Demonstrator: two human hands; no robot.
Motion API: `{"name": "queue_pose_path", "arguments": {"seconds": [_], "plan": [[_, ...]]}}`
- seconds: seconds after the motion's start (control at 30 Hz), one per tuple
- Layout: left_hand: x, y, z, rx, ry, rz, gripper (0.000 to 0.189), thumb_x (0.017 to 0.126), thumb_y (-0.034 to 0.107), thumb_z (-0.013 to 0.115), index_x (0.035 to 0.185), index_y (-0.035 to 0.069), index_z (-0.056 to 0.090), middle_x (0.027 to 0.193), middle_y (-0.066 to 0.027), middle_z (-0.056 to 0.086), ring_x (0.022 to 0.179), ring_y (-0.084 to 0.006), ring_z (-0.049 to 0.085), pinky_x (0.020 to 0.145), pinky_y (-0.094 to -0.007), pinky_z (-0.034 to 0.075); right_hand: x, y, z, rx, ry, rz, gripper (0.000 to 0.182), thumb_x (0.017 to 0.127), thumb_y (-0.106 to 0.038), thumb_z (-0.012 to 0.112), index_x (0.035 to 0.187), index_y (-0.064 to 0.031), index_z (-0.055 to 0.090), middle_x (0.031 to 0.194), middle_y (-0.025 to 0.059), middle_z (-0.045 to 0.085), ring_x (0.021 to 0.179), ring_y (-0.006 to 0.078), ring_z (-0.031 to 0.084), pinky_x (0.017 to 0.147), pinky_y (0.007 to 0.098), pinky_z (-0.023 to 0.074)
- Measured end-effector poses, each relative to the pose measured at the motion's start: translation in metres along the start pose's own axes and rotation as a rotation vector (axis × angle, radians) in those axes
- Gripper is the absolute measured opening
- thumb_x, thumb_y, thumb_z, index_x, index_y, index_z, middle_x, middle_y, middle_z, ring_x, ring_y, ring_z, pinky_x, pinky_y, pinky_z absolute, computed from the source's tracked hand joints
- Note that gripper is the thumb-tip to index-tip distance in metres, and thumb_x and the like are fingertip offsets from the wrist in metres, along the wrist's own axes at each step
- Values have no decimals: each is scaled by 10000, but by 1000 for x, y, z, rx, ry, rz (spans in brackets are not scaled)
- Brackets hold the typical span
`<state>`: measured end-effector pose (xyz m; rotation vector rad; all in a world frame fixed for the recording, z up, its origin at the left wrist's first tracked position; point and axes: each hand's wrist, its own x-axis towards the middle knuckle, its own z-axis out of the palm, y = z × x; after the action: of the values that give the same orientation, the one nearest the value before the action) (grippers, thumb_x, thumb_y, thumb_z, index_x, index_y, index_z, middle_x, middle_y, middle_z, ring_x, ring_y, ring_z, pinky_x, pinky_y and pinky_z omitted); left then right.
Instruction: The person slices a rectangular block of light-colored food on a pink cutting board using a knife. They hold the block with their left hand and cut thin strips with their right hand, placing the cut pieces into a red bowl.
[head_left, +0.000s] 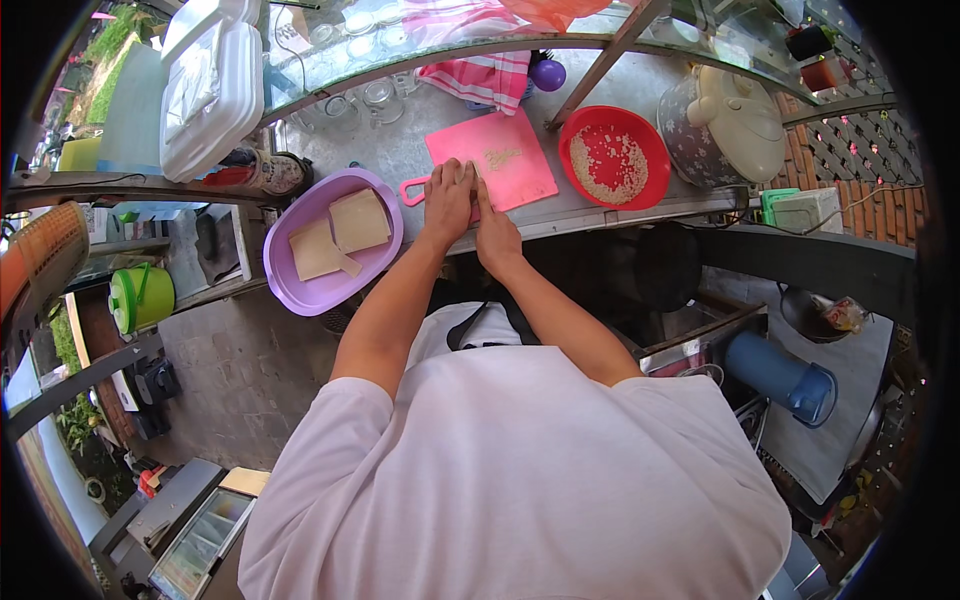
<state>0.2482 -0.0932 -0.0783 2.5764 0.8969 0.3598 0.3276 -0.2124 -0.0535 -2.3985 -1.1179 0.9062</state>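
A pink plastic cutting board (525, 180) lies on the metal counter, small pale cut pieces (504, 157) on its middle. My left hand (448, 201) rests over the board's left part, fingers pressed on a pale strip. Close against it, my right hand (497, 232) has its index finger stretched forward along what seems a knife, mostly hidden by the hand. Left of the board, a purple plastic basin (277, 259) holds pale flat slabs (361, 220) and a narrow strip. A red bowl (655, 139) with many small pale cubes stands to the right.
Glass mugs (381, 101) and a pink checked cloth (487, 79) stand behind the board. A flowered rice cooker (724, 127) is at the right of the red bowl. A wooden post (600, 67) and glass shelf edge cross above the counter. White foam boxes (214, 97) lie at upper left.
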Motion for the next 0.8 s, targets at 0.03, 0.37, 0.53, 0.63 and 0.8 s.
{"name": "queue_pose_path", "arguments": {"seconds": [0.03, 0.37, 0.53, 0.63, 0.8], "plan": [[-1, 1, -1, 5, -6, -1, 578, 990, 232, 672, 1540, 77, 584, 1506, -163, 515, 1445, -403, 459, 1177, -538, 390, -3, 0, -1, 8, -7, 8, 866, 1028, -91, 499, 1769, -273, 92, 1228, 321, 705, 1088, 508, 733, 954, 594, 581], [0, 4, -3, 24, -30, -8, 626, 956, 221, 743, 1542, 79, 576, 1508, -165, 510, 1452, -407, 452, 1179, -543, 389, -25, 11, -6, -82, -37, 13, 922, 987, -26, 503, 1774, -260, 84, 1071, 321, 731, 982, 502, 748, 891, 611, 591], [-1, 2, -1, 34, -45, -13, 624, 966, 221, 743, 1544, 68, 566, 1517, -162, 501, 1458, -404, 441, 1182, -543, 386, -41, 18, -6, -111, -65, 30, 925, 1008, -48, 506, 1773, -318, 62, 1096, 309, 728, 981, 490, 756, 893, 601, 608], [-1, 1, 0, 45, -31, 3, 629, 971, 211, 745, 1556, 74, 562, 1519, -167, 503, 1449, -404, 457, 1163, -555, 407, -51, 21, -6, -114, -61, 22, 1005, 965, 5, 519, 1776, -296, 6, 1057, 326, 730, 989, 515, 744, 913, 615, 591], [-3, 1, 2, 54, -25, 11, 633, 973, 210, 743, 1563, 78, 557, 1520, -163, 501, 1447, -407, 459, 1162, -552, 406, -65, 25, -8, -126, -76, 50, 1018, 958, 6, 529, 1776, -305, 9, 1050, 328, 728, 989, 520, 741, 916, 620, 588]]}}
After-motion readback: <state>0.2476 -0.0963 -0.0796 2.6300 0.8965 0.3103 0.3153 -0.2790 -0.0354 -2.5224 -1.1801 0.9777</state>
